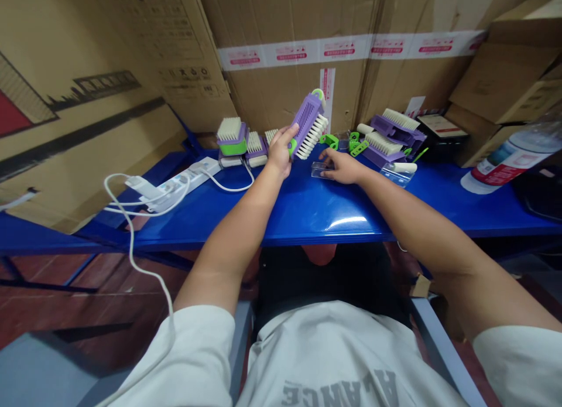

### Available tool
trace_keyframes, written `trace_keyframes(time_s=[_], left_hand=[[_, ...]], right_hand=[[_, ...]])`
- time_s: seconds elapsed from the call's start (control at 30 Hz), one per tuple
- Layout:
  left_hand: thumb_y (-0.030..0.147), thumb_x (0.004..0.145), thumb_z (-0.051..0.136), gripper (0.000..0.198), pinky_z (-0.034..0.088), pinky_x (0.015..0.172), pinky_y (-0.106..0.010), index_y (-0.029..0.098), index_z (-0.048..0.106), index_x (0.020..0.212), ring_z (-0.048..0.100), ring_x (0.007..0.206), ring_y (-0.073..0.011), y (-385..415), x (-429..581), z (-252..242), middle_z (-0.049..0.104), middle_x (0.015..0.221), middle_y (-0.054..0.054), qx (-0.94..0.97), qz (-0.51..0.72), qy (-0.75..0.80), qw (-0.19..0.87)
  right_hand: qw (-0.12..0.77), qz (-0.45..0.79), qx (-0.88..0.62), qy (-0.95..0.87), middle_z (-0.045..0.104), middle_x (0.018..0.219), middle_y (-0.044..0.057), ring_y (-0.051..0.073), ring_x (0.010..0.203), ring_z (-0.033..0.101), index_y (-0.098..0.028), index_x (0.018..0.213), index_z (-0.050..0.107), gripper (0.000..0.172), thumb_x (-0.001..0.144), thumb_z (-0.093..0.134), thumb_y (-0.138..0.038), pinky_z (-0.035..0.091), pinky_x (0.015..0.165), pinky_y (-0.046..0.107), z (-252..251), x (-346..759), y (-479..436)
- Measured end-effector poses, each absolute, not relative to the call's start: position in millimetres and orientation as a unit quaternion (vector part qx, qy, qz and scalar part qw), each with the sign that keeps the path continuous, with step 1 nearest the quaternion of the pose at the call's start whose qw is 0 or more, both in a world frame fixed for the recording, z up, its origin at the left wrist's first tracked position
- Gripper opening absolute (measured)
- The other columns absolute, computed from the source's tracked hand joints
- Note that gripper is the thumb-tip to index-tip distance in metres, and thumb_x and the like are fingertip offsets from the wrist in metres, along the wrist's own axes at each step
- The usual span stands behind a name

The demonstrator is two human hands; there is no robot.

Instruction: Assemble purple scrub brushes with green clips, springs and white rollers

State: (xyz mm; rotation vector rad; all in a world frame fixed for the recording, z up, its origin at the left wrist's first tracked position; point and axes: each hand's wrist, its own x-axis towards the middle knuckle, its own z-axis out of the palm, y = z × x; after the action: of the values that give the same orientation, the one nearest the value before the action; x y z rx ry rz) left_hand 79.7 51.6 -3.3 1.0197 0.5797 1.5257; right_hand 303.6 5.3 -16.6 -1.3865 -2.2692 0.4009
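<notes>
Purple and slotted along its flat back, the brush (pixel 307 118) in the head view has rows of white bristles (pixel 312 139) and touches of bright green at both ends; it is held tilted above the blue table (pixel 302 214), its lower end gripped in the closed fingers of the left hand (pixel 281 152). Nearby, the right hand (pixel 343 166) curves its parted fingers at a clear plastic piece (pixel 317 170) (whether they grip it, I cannot tell).
</notes>
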Motion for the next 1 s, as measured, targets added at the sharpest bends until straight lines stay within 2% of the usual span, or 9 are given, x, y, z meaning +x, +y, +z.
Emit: trace_keyframes(time_s=[0.07, 0.17, 0.27, 0.4, 0.53, 0.6, 0.73, 0.87, 1.0], left_hand=[[0.072, 0.077, 0.107, 0.062, 0.069, 0.107, -0.041, 0.023, 0.079, 0.102, 0.086, 0.117, -0.0293, 51, 80, -3, 0.085, 0.1, -0.004, 0.436, 0.65, 0.246, 0.572], [0.071, 0.077, 0.107, 0.063, 0.069, 0.109, -0.041, 0.021, 0.079, 0.104, 0.086, 0.119, -0.0289, 52, 80, -3, 0.085, 0.104, -0.004, 0.436, 0.651, 0.247, 0.57], [0.069, 0.074, 0.109, 0.064, 0.068, 0.111, -0.041, 0.021, 0.079, 0.104, 0.085, 0.121, -0.0291, 54, 79, -4, 0.085, 0.105, -0.005, 0.436, 0.653, 0.247, 0.568], [0.069, 0.074, 0.11, 0.064, 0.069, 0.109, -0.04, 0.022, 0.079, 0.103, 0.086, 0.119, -0.0287, 57, 78, -5, 0.084, 0.103, -0.004, 0.438, 0.651, 0.249, 0.568], [0.072, 0.076, 0.108, 0.064, 0.07, 0.108, -0.041, 0.023, 0.079, 0.106, 0.086, 0.117, -0.0287, 59, 78, -6, 0.084, 0.101, -0.004, 0.436, 0.649, 0.249, 0.571], [0.072, 0.076, 0.108, 0.064, 0.07, 0.107, -0.041, 0.022, 0.079, 0.105, 0.086, 0.116, -0.0289, 59, 78, -6, 0.083, 0.1, -0.004, 0.434, 0.648, 0.248, 0.575], [0.073, 0.074, 0.108, 0.065, 0.071, 0.104, -0.04, 0.023, 0.079, 0.103, 0.087, 0.112, -0.028, 57, 79, -4, 0.081, 0.096, -0.003, 0.43, 0.646, 0.254, 0.578], [0.072, 0.074, 0.109, 0.064, 0.071, 0.102, -0.04, 0.022, 0.078, 0.102, 0.087, 0.11, -0.0276, 54, 80, -3, 0.079, 0.095, -0.002, 0.423, 0.646, 0.259, 0.58], [0.074, 0.075, 0.108, 0.066, 0.071, 0.1, -0.039, 0.023, 0.079, 0.105, 0.086, 0.103, -0.0253, 56, 80, -6, 0.08, 0.096, -0.002, 0.431, 0.643, 0.263, 0.576]], right_hand=[[0.224, 0.135, -0.499, -0.826, 0.087, 0.115, 0.013, 0.032, 0.104, 0.08, -0.015, 0.149, 0.071, 0.056, 0.094, 0.077, -0.018, 0.062, 0.102, 0.046, -16, 304, 6], [0.228, 0.12, -0.489, -0.833, 0.087, 0.112, 0.013, 0.032, 0.105, 0.08, -0.016, 0.135, 0.08, 0.041, 0.097, 0.068, -0.012, 0.061, 0.105, 0.047, -15, 305, 8], [0.297, 0.168, -0.484, -0.806, 0.086, 0.108, 0.009, 0.029, 0.093, 0.079, -0.021, 0.135, 0.079, 0.044, 0.094, 0.067, -0.011, 0.065, 0.101, 0.049, -18, 308, 12], [0.438, 0.294, -0.49, -0.694, 0.082, 0.104, 0.003, 0.02, 0.067, 0.068, -0.027, 0.141, 0.073, 0.055, 0.087, 0.071, -0.013, 0.065, 0.07, 0.041, -21, 308, 17], [0.532, 0.392, -0.497, -0.562, 0.078, 0.094, 0.003, 0.018, 0.065, 0.062, -0.026, 0.119, 0.074, 0.027, 0.093, 0.08, -0.024, 0.051, 0.053, 0.029, -13, 305, 16], [0.557, 0.45, -0.478, -0.508, 0.078, 0.096, 0.005, 0.018, 0.07, 0.062, -0.027, 0.107, 0.072, 0.023, 0.097, 0.086, -0.042, 0.052, 0.055, 0.028, -6, 305, 12], [0.592, 0.524, -0.445, -0.42, 0.081, 0.105, 0.008, 0.022, 0.081, 0.067, -0.029, 0.101, 0.068, 0.047, 0.099, 0.08, -0.074, 0.061, 0.066, 0.035, 4, 306, 8], [0.64, 0.526, -0.41, -0.382, 0.081, 0.115, 0.006, 0.025, 0.096, 0.072, -0.03, 0.102, 0.065, 0.039, 0.104, 0.073, -0.069, 0.068, 0.08, 0.041, 6, 311, 10], [0.671, 0.503, -0.398, -0.372, 0.079, 0.115, 0.003, 0.024, 0.109, 0.074, -0.03, 0.1, 0.062, 0.029, 0.098, 0.081, -0.052, 0.07, 0.093, 0.043, 0, 318, 16]])
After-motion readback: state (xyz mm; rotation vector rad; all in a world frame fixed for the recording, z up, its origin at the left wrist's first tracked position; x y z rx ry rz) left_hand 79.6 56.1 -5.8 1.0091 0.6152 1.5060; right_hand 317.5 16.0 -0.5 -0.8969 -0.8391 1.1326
